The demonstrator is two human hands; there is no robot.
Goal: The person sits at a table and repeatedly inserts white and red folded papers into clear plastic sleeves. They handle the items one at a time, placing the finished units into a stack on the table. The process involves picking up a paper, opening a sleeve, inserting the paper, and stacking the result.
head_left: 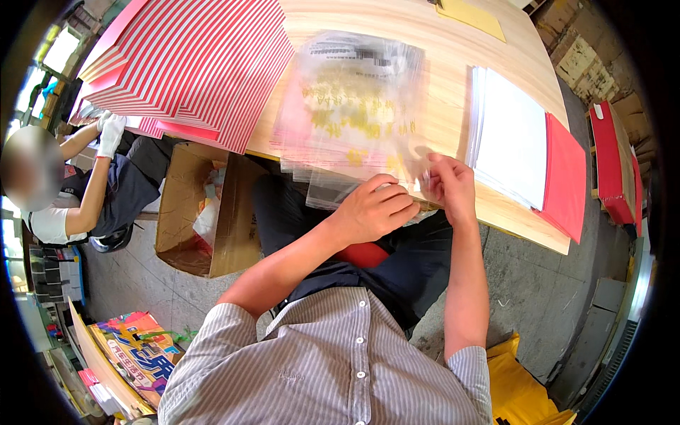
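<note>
While both hands pinch stack of clear printed plastic bags [354,113] at near surface [446,120] edge: left hand [375,210] fingers curled closed on corner, right hand [450,185] fingers gripping adjacent film. Peel single sheet slowly; keep stack flat.

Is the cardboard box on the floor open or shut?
Open. The cardboard box beside the wooden table has its flaps up, and paper scraps show inside.

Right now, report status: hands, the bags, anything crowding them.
Left hand and right hand both pinching the near edge of the stack of clear printed plastic bags. Stack flat on the wooden table. Striped red sheets left, white-and-red card stack right.
</note>
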